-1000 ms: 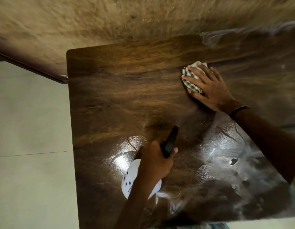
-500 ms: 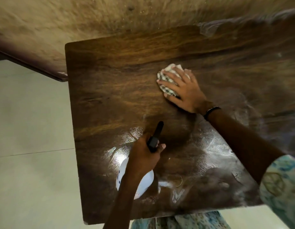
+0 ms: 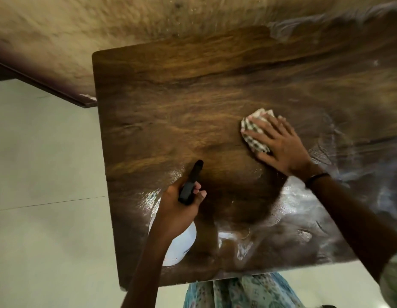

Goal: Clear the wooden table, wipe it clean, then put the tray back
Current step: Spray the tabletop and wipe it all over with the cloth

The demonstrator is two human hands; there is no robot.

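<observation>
The dark wooden table (image 3: 162, 112) fills the middle of the view, its near half streaked with wet smears. My right hand (image 3: 279, 143) presses flat, fingers spread, on a checked cloth (image 3: 252, 126) right of the table's centre. My left hand (image 3: 182, 207) is closed around the black trigger head of a white spray bottle (image 3: 182, 243), held just above the table's near left part with the nozzle pointing away from me. The tray is not in view.
A rough tan wall (image 3: 104, 25) runs along the table's far edge, with a dark skirting strip (image 3: 44, 85) at the left. Pale tiled floor (image 3: 42, 196) lies left of the table. My patterned clothing (image 3: 237, 292) shows below the near edge.
My right hand with the cloth slid left across the table, then back to the right and nearer to me. The left hand with the spray bottle stayed almost in place.
</observation>
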